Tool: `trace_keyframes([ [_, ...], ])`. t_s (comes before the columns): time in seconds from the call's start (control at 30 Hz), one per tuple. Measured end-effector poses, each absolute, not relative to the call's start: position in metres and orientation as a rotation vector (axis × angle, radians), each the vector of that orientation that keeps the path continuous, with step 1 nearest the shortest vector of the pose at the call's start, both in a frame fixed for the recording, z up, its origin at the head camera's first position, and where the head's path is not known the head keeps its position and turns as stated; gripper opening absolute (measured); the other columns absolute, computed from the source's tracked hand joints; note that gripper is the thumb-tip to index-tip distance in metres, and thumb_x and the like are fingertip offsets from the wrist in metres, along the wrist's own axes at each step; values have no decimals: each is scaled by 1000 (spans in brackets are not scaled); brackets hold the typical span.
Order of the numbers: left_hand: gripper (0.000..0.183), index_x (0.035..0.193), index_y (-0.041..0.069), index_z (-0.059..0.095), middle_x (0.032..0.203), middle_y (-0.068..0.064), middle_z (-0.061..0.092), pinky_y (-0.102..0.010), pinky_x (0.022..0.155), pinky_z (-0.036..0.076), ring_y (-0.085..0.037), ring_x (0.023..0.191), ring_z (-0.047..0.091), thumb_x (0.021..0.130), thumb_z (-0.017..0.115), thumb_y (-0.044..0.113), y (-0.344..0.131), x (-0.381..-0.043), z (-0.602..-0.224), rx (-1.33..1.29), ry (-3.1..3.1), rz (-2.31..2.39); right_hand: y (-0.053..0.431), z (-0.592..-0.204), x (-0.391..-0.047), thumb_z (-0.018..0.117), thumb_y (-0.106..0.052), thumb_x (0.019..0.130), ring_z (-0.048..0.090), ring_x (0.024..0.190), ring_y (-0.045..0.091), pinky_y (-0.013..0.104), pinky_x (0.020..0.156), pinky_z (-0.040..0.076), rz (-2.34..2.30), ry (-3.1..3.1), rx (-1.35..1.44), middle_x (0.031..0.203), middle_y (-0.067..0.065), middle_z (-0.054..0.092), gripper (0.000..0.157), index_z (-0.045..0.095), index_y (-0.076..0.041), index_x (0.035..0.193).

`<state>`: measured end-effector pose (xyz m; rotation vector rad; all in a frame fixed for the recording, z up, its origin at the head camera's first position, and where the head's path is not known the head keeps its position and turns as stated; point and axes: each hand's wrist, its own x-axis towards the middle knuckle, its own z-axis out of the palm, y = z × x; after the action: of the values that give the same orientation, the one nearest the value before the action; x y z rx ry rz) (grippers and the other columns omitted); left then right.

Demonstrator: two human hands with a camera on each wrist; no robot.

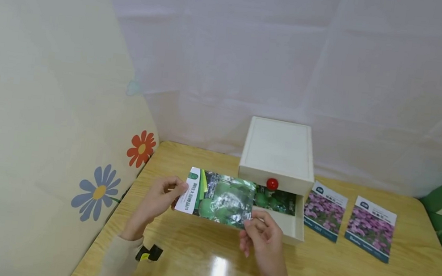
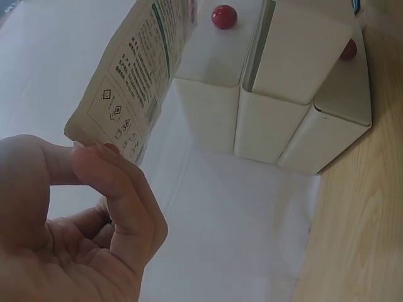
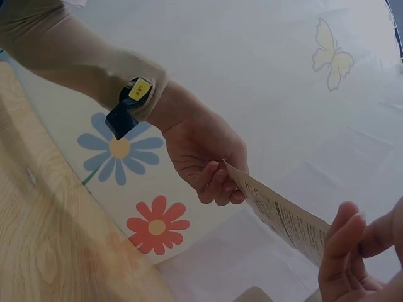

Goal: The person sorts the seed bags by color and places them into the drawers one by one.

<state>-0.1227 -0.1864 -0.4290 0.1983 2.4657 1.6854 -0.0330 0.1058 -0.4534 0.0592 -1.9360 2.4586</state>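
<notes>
While your left hand [image 1: 161, 197] pinches white end of green-pictured packet [image 1: 224, 197] and right hand [image 1: 267, 242] pinches opposite corner, packet hangs above table [image 1: 181, 260], before pulled-out drawer [image 1: 300, 218]. Seemingly done: similar packet [image 1: 279, 201] inside drawer; two pink-flowered packets [image 1: 371, 229] on table beside white cabinet [image 1: 278, 144]. Seemingly left: held packet, not yet placed.

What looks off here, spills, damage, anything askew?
Nothing stands out; no spill or damage shows. The drawer is open, but the left hand and right hand hold a green packet near it, so that seems ordinary.
</notes>
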Motion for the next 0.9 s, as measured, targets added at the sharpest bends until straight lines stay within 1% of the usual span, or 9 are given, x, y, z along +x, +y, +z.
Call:
trace_keyframes([
  [0.27,22,103,0,72,90,-12,71,-23,51,46,-17,62,58,110,61,18,-174,-119,-433,200,2405,1702,118,-456,-28,60,0,106,62,55,11,20,45,51,2425,-1922,69,76,6,72,22,53,15,120],
  [0.43,22,103,1,71,89,-12,70,-24,52,48,-17,62,58,110,61,19,-168,-118,-437,234,2388,1702,126,-459,-25,63,0,105,62,55,12,21,45,51,2400,-1947,-3,76,8,73,20,56,14,118],
  [0.6,23,103,1,71,89,-12,68,-26,53,50,-17,62,57,110,61,20,-163,-117,-442,280,2380,1692,133,-461,-22,65,0,104,63,56,13,21,45,52,2371,-1992,-84,77,13,74,16,58,13,111],
  [0.73,22,103,2,71,88,-11,68,-27,52,51,-16,60,56,111,60,19,-157,-117,-443,296,2358,1704,139,-461,-20,66,1,103,64,55,14,22,44,53,2340,-2001,-142,75,12,74,12,60,10,107],
  [0.9,23,103,2,71,82,-8,66,-27,52,50,-14,58,55,111,60,20,-148,-117,-448,338,2319,1725,147,-461,-18,67,0,103,65,55,15,23,44,53,2297,-2017,-231,75,11,74,10,62,8,107],
])
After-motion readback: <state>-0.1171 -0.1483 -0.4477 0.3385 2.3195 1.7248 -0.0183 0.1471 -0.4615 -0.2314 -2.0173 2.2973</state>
